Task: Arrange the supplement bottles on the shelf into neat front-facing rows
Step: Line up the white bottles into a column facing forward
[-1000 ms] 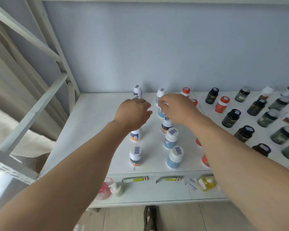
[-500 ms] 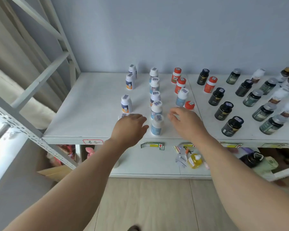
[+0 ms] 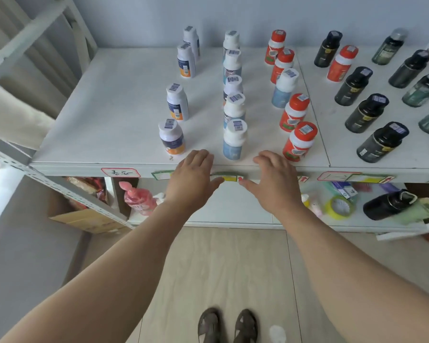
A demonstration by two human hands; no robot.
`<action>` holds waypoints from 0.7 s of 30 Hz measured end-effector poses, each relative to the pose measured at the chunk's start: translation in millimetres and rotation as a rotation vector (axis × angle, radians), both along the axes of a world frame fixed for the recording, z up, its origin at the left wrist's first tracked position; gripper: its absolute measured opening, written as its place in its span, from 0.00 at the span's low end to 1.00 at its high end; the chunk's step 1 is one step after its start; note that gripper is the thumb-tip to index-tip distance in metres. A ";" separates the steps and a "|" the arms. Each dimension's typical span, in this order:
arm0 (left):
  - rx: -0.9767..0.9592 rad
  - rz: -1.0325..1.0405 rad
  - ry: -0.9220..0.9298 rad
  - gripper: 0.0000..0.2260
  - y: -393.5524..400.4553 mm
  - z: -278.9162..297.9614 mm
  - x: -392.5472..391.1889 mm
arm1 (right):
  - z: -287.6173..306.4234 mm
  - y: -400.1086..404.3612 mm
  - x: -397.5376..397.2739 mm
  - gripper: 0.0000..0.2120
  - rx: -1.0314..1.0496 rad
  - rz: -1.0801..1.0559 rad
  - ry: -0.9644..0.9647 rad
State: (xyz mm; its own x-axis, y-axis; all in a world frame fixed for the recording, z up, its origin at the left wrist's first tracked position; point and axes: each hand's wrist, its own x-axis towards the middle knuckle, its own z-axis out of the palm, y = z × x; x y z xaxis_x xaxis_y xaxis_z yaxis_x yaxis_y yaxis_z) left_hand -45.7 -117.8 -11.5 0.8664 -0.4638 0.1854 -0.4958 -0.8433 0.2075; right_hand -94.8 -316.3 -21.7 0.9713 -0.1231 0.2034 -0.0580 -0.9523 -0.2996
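Both hands, left point(image 3: 192, 179) and right point(image 3: 274, 180), have withdrawn to the shelf point(image 3: 109, 134) edge, relaxed, empty; next, straighten the blue bottle point(image 3: 234, 139) between them, label forward.

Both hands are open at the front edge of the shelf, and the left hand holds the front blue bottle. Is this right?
Not quite. In the head view the left hand holds nothing: like the right hand, it is open at the shelf edge. The front blue bottle stands free between them, untouched.
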 end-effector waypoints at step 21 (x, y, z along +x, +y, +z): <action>-0.013 0.039 -0.029 0.22 -6.5 -6.9 2.7 | 2.6 9.9 3.4 0.23 0.096 -0.115 -0.061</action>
State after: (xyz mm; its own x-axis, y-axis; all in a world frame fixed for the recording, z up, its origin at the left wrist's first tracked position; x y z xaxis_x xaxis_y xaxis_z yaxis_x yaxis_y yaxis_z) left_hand -43.1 -124.4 -18.4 0.8781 -0.4270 0.2160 -0.4683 -0.8595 0.2047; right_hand -91.5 -306.4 -19.0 0.9359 -0.2550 0.2431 -0.1445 -0.9071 -0.3953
